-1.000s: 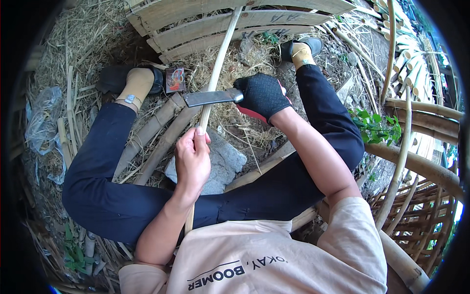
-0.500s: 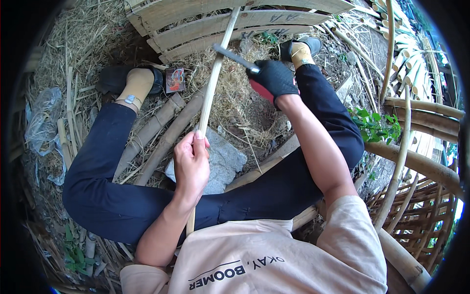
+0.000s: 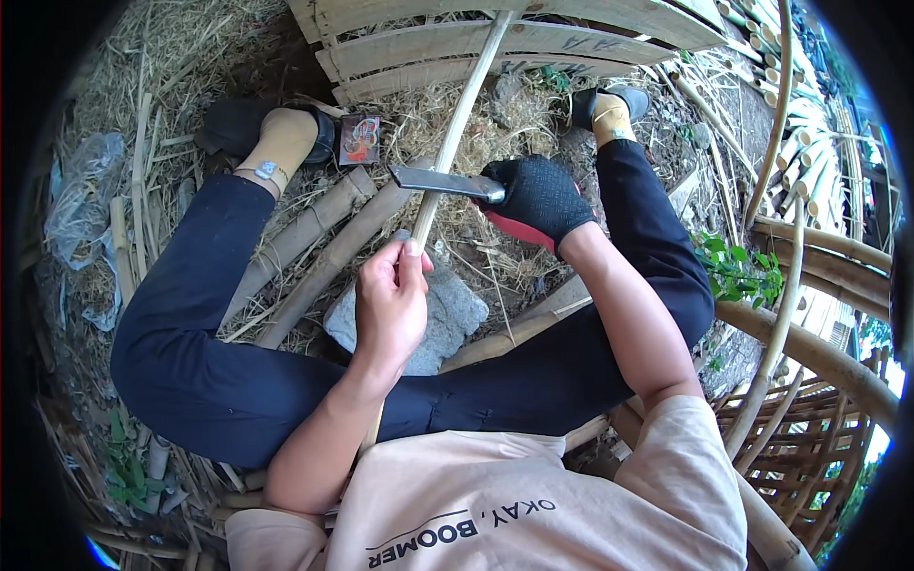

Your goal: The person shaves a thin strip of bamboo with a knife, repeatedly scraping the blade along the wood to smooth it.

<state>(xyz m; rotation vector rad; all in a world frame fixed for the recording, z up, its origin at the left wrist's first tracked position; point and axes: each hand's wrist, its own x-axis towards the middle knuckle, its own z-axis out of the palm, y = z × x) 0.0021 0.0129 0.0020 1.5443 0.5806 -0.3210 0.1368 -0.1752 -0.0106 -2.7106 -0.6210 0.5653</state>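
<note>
My bare left hand is closed around a long pale bamboo strip, thumb on top. The strip runs from beside my waist, up between my legs, to the wooden slats at the far side. In my right hand, which wears a black and red glove, is a knife with a wide, flat, dark metal blade. Its blade lies across the strip, a short way beyond my left hand, pointing left. The knife's handle is mostly hidden inside the glove.
A grey stone block lies under my left hand. Bamboo poles rest on straw-covered ground. A wooden slat crate stands ahead, a small printed packet near my left foot. Plastic bags lie left; bamboo railing stands right.
The knife and my right hand have come nearer to my left hand along the strip, and the blade's flat now shows more. My view has shifted slightly, moving the scene rightward.
</note>
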